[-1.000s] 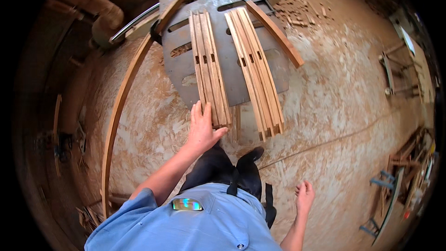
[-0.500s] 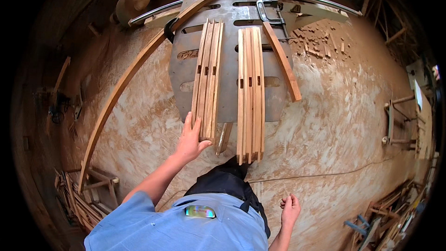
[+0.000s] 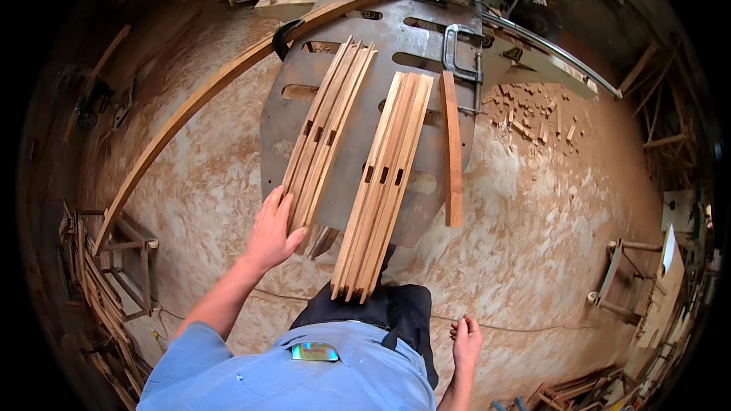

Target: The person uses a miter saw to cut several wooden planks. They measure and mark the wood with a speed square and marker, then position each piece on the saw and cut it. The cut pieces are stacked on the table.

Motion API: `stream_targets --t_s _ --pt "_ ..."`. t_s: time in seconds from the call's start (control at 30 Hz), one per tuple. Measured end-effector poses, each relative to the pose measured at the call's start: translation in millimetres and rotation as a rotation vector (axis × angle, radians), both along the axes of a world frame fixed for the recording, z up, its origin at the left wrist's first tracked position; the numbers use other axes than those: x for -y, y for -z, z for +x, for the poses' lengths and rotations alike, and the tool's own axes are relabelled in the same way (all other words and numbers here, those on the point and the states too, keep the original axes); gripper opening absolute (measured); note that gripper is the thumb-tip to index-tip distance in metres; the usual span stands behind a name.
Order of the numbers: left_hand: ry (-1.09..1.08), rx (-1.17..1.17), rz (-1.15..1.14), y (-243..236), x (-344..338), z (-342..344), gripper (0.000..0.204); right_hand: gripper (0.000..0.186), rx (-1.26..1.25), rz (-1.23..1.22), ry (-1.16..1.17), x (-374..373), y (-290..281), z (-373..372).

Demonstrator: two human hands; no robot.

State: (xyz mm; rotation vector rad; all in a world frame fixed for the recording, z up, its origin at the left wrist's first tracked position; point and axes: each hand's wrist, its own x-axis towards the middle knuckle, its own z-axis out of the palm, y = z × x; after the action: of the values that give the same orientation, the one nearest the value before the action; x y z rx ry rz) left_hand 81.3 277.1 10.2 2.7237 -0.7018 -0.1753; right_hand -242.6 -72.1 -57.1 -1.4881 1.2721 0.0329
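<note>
Left hand lies spread, ungripped, at the near end of the left slotted-strip bundle on metal table; press evenly, avoid skew. Right hand curled, can't tell if empty.

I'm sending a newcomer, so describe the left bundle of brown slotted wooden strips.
Find the grey metal table with oblong slots. On it, take the left bundle of long brown slotted wooden strips. Unlike the similar bundle to its right, it has the person's bare left hand against its near end.
</note>
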Motion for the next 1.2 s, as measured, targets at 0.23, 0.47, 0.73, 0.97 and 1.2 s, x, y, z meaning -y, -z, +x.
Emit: stream_targets --t_s 0.23,0.47,0.73,0.97,1.2 --pt "-0.282 0.152 0.112 19.1 87.8 40.6 0.072 0.034 -0.045 0.024 -0.306 41.4 -1.4 47.0" --pt "-0.516 0.110 0.342 42.9 117.1 43.5 0.074 0.031 -0.005 -0.004 -0.434 134.9 15.6 48.2" --pt "-0.543 0.239 0.414 67.2 123.4 36.0 0.058 0.032 0.050 -0.014 -0.265 277.3 32.2 23.6" --pt "-0.554 0.326 0.222 27.5 145.9 29.2 0.036 0.033 -0.014 0.015 -0.357 319.1 26.7 53.3" --pt "-0.741 -0.096 -0.256 -10.3 147.9 6.2 0.040 0.035 0.055 -0.043 -0.491 336.0 15.4 140.8"
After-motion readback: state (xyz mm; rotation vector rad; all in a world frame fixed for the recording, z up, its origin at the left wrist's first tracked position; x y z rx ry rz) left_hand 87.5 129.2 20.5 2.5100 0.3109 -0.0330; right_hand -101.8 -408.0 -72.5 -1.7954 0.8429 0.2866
